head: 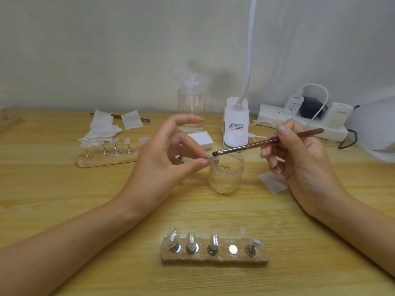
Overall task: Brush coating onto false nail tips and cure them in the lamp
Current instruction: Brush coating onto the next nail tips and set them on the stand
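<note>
A false nail tip (214, 160) is pinched between thumb and fingertip of the left hand (168, 154), held just above the near rim of a small glass jar (226, 175) at mid-table. The bristles of a brown brush (267, 143) are laid against the tip; the handle is gripped pen-fashion in the right hand (299, 159).

Toward the table's front edge, a wooden holder (214, 258) is seen between the forearms, with four stands on it and one bare magnet. Open tabletop lies between holder and jar.

A second holder (102, 160) with more tips stands back left, beside a heap of wipes (102, 130). Along the wall are set a pump bottle (191, 103), a white lamp base (235, 124) and a power strip (299, 120). The curing lamp (374, 127) is cut off by the right frame edge.
</note>
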Demonstrator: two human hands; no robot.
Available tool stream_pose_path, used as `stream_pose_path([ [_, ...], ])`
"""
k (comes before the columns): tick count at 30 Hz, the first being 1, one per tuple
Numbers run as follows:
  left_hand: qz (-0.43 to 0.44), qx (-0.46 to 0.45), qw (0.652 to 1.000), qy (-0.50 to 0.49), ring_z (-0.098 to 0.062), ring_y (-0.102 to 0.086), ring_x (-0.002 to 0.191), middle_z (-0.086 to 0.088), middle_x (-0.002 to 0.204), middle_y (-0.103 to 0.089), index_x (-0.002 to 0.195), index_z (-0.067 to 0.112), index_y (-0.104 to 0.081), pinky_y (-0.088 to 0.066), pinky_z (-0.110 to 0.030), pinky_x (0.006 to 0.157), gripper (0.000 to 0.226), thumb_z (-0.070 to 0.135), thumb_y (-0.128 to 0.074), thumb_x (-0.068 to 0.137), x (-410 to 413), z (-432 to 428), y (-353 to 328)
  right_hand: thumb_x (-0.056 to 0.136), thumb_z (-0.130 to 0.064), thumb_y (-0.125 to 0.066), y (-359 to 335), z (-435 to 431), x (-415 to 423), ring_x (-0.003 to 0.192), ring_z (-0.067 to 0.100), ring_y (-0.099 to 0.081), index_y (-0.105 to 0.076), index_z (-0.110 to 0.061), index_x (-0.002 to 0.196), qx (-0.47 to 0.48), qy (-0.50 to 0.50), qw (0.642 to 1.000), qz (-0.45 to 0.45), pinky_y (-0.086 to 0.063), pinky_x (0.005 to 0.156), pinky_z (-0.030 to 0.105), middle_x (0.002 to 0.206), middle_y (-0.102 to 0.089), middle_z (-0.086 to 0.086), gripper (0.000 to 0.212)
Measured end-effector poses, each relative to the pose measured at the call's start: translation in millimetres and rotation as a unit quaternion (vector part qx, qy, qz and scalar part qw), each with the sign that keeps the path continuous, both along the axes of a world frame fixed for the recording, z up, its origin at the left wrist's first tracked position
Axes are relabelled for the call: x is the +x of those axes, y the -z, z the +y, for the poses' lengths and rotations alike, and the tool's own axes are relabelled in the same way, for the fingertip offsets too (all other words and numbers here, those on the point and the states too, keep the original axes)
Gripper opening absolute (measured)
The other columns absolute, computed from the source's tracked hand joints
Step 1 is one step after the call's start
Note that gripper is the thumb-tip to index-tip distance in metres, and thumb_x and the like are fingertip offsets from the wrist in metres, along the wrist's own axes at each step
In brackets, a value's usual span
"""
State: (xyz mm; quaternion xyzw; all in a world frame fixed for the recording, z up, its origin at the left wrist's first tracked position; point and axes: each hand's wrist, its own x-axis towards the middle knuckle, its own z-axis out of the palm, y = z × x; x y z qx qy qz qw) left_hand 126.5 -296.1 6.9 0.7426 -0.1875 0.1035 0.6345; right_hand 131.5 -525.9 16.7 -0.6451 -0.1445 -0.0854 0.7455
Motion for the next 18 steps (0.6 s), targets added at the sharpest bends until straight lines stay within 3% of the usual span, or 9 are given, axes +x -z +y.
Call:
stream_pose_path([
  [4, -0.003, 0.005, 1.0, -0.003, -0.014, -0.073, 0.086, -0.001, 0.084, -0.073, 0.127, 0.028, -0.057, -0.054, -0.051, 0.076, 0.057, 0.003, -0.08, 0.081, -0.3, -0.2, -0.3, 0.082, -0.04, -0.06, 0.0, 0.3, 0.9, 0.05, 0.009, -0.047, -0.052, -0.023, 0.07, 0.009, 0.033, 0.999, 0.031, -0.036, 0.043, 0.017, 0.063, -0.063, 0.002, 0.022],
  [11, -0.02, 0.012, 1.0, -0.005, -0.016, -0.072, 0.089, 0.001, 0.083, -0.073, 0.126, 0.029, -0.058, -0.053, -0.058, 0.076, 0.055, 0.003, -0.079, 0.082, -0.1, -0.9, -0.2, 0.087, -0.041, -0.063, -1.5, 1.4, -1.0, 0.049, 0.009, -0.046, -0.051, -0.023, 0.072, -0.003, 0.017, 1.0, 0.026, -0.03, 0.04, 0.017, 0.063, -0.064, 0.002, 0.026],
  [13, -0.023, 0.015, 1.0, -0.006, -0.017, -0.072, 0.09, 0.001, 0.084, -0.073, 0.126, 0.03, -0.058, -0.053, -0.058, 0.075, 0.055, 0.004, -0.079, 0.082, -0.3, -0.7, 0.1, 0.08, -0.041, -0.062, -1.6, 1.0, -0.8, 0.047, 0.007, -0.044, -0.049, -0.021, 0.072, 0.011, 0.034, 0.998, 0.045, -0.028, 0.038, 0.016, 0.061, -0.062, 0.002, 0.024],
  [18, -0.026, 0.021, 0.999, -0.004, -0.017, -0.072, 0.09, 0.001, 0.085, -0.073, 0.127, 0.029, -0.058, -0.052, -0.054, 0.072, 0.055, 0.004, -0.078, 0.083, -0.2, -1.1, 0.0, 0.085, -0.039, -0.058, -2.6, 1.4, -1.5, 0.048, 0.009, -0.044, -0.055, -0.028, 0.066, 0.008, 0.023, 0.999, 0.025, -0.026, 0.039, 0.018, 0.064, -0.063, 0.002, 0.022],
])
